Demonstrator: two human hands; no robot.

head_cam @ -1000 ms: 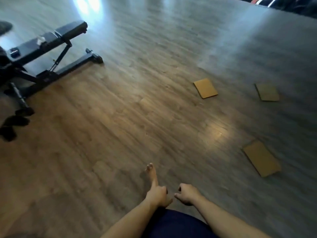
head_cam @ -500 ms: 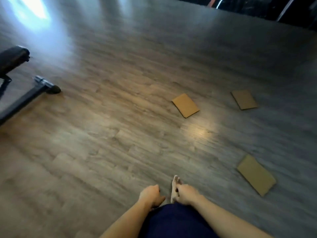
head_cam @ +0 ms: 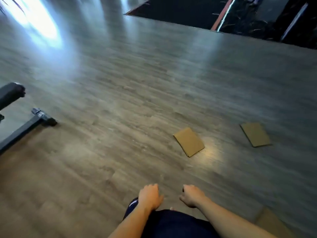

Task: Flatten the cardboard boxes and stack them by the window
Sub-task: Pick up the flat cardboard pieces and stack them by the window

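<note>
A flattened brown cardboard box (head_cam: 189,141) lies on the wood floor ahead of me, slightly right of centre. A second flat piece (head_cam: 255,136) lies further right. A third flat piece (head_cam: 272,222) shows at the bottom right, partly behind my right forearm. My left hand (head_cam: 150,196) and my right hand (head_cam: 193,196) hang in front of my body at the bottom centre, fingers loosely curled, holding nothing. Both hands are well short of the nearest cardboard.
A black weight bench (head_cam: 12,95) with its floor bar (head_cam: 34,122) stands at the left edge. Bright window glare (head_cam: 39,23) falls on the floor at the top left. A dark area (head_cam: 240,14) borders the floor at the top right.
The view has tilted up and turned slightly; the cardboard pieces now sit lower right and nearer. My hands have spread a little apart. The bare foot is no longer plainly seen.
</note>
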